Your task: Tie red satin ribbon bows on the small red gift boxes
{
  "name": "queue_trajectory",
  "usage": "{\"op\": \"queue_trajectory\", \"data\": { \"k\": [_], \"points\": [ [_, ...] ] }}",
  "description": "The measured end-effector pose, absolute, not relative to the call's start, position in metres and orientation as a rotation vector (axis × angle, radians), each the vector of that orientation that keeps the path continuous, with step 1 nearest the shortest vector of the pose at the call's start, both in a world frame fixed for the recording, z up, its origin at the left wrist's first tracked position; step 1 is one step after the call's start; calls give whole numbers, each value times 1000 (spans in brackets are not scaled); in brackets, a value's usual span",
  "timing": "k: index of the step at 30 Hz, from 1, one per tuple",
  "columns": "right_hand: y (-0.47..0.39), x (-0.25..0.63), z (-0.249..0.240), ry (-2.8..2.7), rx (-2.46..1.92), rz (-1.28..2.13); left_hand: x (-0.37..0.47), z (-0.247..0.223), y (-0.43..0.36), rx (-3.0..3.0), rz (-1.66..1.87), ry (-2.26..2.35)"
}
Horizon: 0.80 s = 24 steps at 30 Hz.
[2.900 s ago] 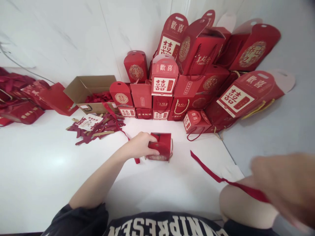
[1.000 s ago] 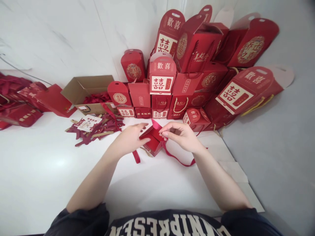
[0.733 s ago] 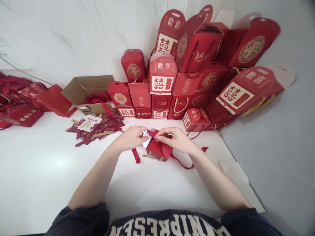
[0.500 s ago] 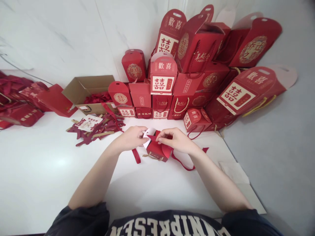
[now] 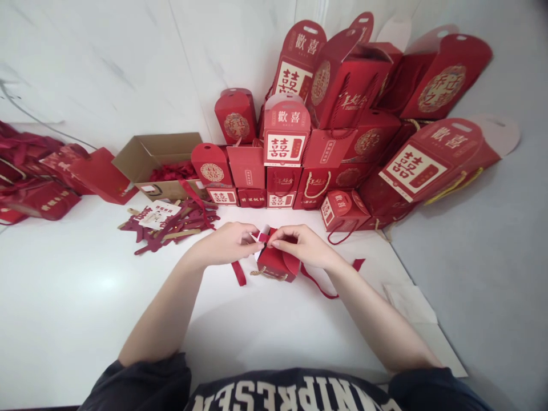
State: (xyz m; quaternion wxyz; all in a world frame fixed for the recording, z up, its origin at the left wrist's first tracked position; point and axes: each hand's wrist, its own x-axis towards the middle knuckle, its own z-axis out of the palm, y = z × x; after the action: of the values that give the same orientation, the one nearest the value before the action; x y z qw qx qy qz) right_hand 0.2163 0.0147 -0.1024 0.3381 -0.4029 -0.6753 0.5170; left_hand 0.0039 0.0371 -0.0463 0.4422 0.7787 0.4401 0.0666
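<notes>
A small red gift box (image 5: 274,267) with a twisted cord handle (image 5: 268,275) stands on the table between my hands. Its raised flap shows a white inner side. My left hand (image 5: 231,244) is closed on this flap, thumb and fingers at its edge. My right hand (image 5: 303,244) pinches a red ribbon (image 5: 264,236) at the top of the box, close to my left fingertips. Lengths of the ribbon trail on the table on both sides of the box. How the ribbon passes the flap is partly hidden by my fingers.
Red gift boxes (image 5: 282,142) are stacked along the wall behind. An open cardboard carton (image 5: 166,190) with red ribbons stands at back left, before it a pile of dark red cut-outs (image 5: 184,228). More red boxes (image 5: 47,197) lie far left. A pale sheet (image 5: 411,302) lies right.
My left fingers have moved right, closer to my right fingertips, and the white flap is tilted more toward the right. The ribbon's loose tip between my hands is now mostly hidden.
</notes>
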Motion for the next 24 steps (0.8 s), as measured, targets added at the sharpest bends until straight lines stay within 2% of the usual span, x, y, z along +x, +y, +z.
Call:
{"op": "queue_trajectory", "data": {
  "k": [6, 11, 15, 19, 21, 24],
  "points": [
    [15, 214, -104, -1812, -1065, 1303, 2, -51, 42, 1658, 218, 1116],
    [17, 228, -94, -1874, -1054, 1173, -11, -46, 52, 1718, 167, 1172],
    [21, 261, -83, -1930, -1190, 1031, -42, -41, 63, 2013, -12, 1355],
    [23, 290, -74, -2180, -1366, 1107, -65, -46, 70, 2085, -249, 1630],
    [22, 295, -72, -2295, -1401, 1200, -61, -49, 70, 2091, -156, 1676],
    [21, 292, -75, -2395, -1373, 1304, -37, -52, 67, 2105, 107, 1441]
  ]
}}
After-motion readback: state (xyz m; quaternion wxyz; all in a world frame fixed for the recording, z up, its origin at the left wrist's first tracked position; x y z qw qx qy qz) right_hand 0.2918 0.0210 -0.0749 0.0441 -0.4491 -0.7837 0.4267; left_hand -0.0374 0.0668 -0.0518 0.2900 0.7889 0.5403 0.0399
